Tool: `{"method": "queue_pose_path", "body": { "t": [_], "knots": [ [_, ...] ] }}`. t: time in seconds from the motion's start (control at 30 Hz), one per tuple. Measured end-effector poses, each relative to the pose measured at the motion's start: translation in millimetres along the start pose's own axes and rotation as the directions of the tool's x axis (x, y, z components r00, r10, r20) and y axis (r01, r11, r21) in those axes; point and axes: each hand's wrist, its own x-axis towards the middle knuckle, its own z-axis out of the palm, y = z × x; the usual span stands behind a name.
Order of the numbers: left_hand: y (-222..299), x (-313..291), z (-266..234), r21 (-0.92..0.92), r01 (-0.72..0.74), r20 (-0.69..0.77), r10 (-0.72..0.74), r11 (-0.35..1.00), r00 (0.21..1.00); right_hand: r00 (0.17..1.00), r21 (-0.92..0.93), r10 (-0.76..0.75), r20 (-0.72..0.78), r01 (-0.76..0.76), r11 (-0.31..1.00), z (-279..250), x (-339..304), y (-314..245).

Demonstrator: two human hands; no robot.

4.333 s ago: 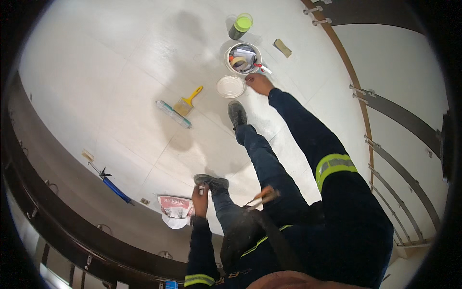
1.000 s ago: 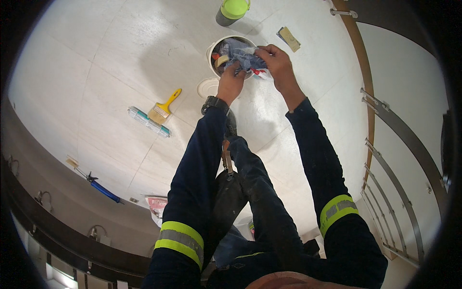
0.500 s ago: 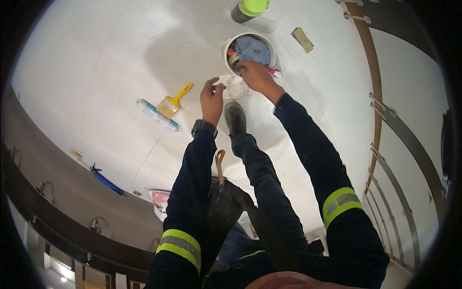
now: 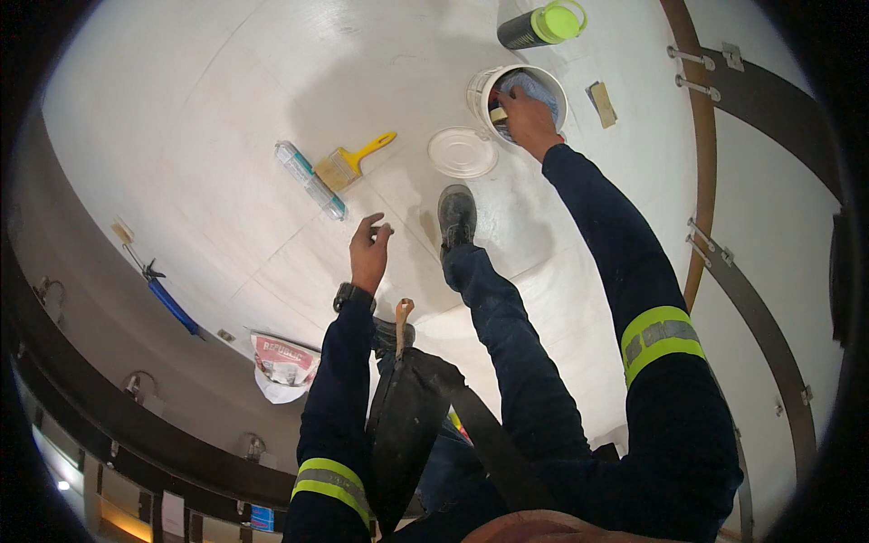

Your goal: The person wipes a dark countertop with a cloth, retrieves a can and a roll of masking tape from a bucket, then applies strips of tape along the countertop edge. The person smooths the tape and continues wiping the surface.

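My right hand (image 4: 530, 119) reaches into a white bucket (image 4: 477, 90), its fingers bent down among the contents. Beside those fingers lie a blue-grey cloth (image 4: 541, 90) and a small cream-coloured piece (image 4: 498, 115). What the fingertips grip is hidden. My left hand (image 4: 369, 253) hovers over the floor with thumb and fingers apart, holding nothing. Ahead of it lie a yellow-handled paintbrush (image 4: 351, 163) and a silver-and-teal sealant sausage pack (image 4: 310, 179), touching at the bristles. A round white lid (image 4: 463, 152) rests flat on the floor beside the bucket.
Beyond the bucket is a dark bottle with a lime-green top (image 4: 548, 25). Yellowish flat pieces (image 4: 602, 104) lie to its right. At left are a blue caulking gun (image 4: 172, 306) and a red-and-white bag (image 4: 282, 364). Dark panels with metal fittings line the right side.
My left hand has drawn back from the lid, toward me. My right hand has gone from the bucket's near rim deeper inside. The whole view has shifted a little.
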Motion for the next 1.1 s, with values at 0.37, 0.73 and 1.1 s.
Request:
{"method": "queue_pose_path", "body": {
  "t": [0.37,0.73,1.1],
  "knots": [
    [-116,-183,-91,-0.084,0.245,-0.182,-0.257,0.966,0.949,0.942,0.188,0.292,-0.164,-0.261,0.947,-46,-17,-6],
    [-228,-410,-134,-0.252,0.427,-0.591,-0.488,0.868,0.643,0.779,0.900,0.604,-0.169,-0.129,0.417,-146,-72,-91],
    [-430,-538,-120,-0.944,-0.121,-0.330,-0.890,0.307,0.314,0.993,0.688,0.022,0.114,-0.094,0.720,-105,-170,-441]
  ]
}}
